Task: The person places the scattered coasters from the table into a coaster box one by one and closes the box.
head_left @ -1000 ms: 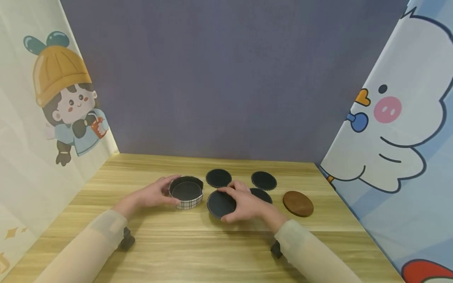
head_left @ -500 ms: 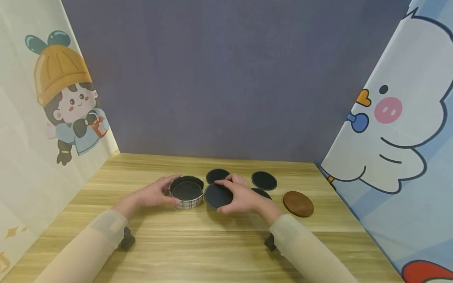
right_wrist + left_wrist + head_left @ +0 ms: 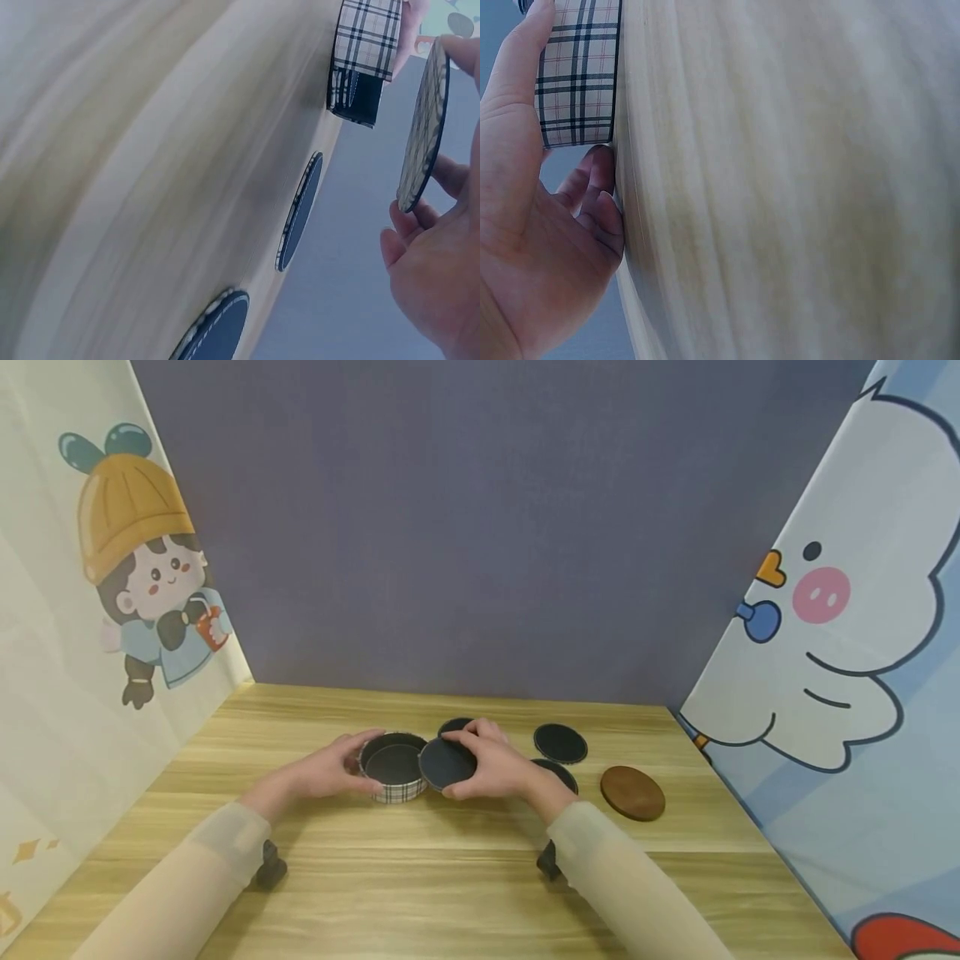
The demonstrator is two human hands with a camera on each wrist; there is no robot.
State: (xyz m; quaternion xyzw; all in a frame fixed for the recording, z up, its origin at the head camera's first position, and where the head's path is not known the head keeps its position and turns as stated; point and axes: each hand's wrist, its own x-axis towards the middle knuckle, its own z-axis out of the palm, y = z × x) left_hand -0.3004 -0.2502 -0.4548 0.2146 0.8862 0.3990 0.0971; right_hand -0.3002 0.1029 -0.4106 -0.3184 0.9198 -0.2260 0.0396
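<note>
Head view shows me my right hand (image 3: 495,768) pinching a dark round coaster (image 3: 447,763) by its edge, lifted clear of the table (image 3: 420,868) and hanging at the right rim of the plaid holder (image 3: 394,767), just overlapping it. My left hand (image 3: 330,770) curls around the holder's left wall, steadying it, with one dark coaster lying flat inside. The right wrist view confirms the held coaster is off the wood, tilted, with a plaid underside. I judge this as the loading step, midway: one coaster in, one in the air, and three dark coasters, at (image 3: 560,742), (image 3: 454,725) and (image 3: 558,772), plus a brown one (image 3: 632,792) on the table to the right. The next move, as I read it, calls for levelling the coaster, centring it over the opening and letting go only when it sits inside the rim.
</note>
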